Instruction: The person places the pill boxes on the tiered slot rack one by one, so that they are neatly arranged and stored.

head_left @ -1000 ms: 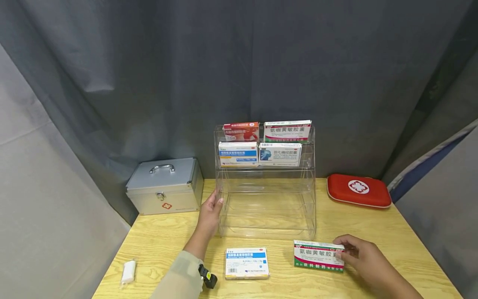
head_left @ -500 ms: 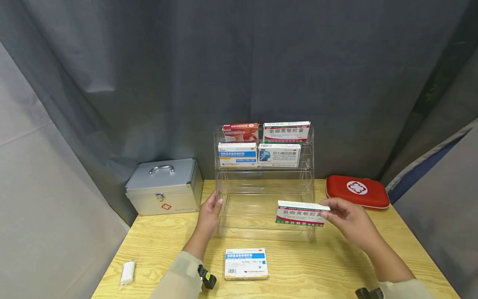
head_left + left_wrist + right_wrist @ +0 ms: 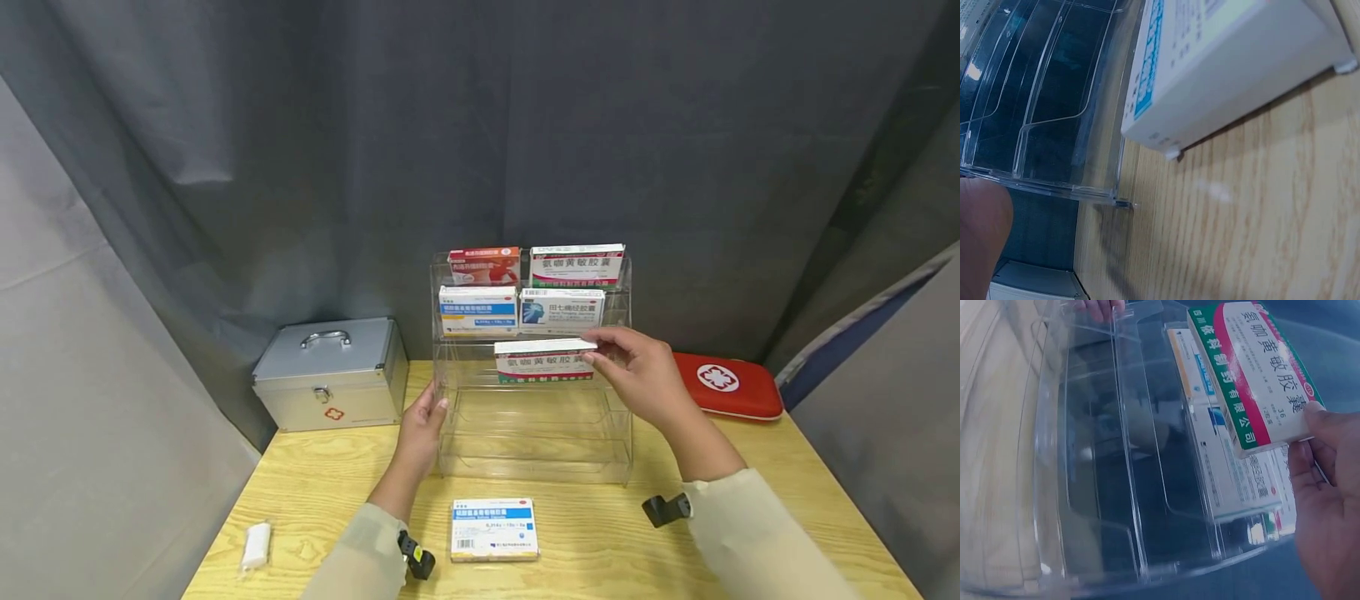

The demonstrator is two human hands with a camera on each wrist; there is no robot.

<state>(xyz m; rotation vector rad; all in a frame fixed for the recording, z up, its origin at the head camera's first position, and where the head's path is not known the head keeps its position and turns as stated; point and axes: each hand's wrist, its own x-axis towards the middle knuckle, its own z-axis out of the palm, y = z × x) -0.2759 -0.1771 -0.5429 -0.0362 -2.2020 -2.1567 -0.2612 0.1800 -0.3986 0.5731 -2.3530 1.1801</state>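
Note:
My right hand [image 3: 645, 375] pinches the right end of a white, red and green medicine box [image 3: 542, 364] between thumb and fingers. In the head view this box overlaps the third tier of a clear plastic display rack [image 3: 534, 450], below the filled tiers. The right wrist view shows its printed face [image 3: 1254, 375] in front of boxes standing in the rack. My left hand [image 3: 418, 433] holds the rack's left side edge, thumb toward the front. A blue-and-white medicine box [image 3: 495, 531] lies flat on the table before the rack.
The upper tiers hold a red box [image 3: 485, 267], another white-red-green box [image 3: 576, 265], a blue-and-white box [image 3: 477, 310] and a white box [image 3: 562, 310]. A silver first-aid case [image 3: 330, 375] stands left, a red pouch [image 3: 731, 387] right. A small white packet [image 3: 257, 546] lies front left.
My right hand has lifted the white-red-green box from low at the front right, up and leftward to the rack's third tier. My left hand stays on the rack's side.

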